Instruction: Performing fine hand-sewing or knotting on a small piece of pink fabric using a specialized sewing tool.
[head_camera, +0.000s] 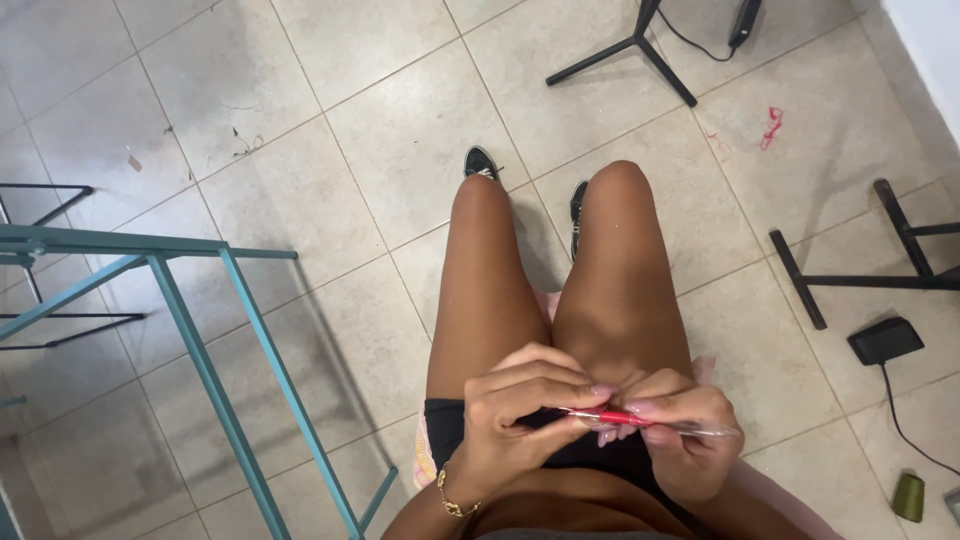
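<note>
I am seated and look down at my lap. My left hand (520, 410) and my right hand (685, 435) meet above my thighs. Both pinch a thin red tool (608, 416) with a clear end (705, 430), like a pen or crochet hook, held level between them. The left fingers grip its red end; the right fingers close around the middle and the clear part. A gold bracelet (455, 500) sits on my left wrist. Dark fabric (580, 455) lies under the hands.
A teal metal frame (215, 390) stands at the left. Black stand legs (630, 50) are at the top, another black frame (860, 270) at the right. A black pedal (885, 340) with a cable and a green thread spool (908, 497) lie on the tiled floor.
</note>
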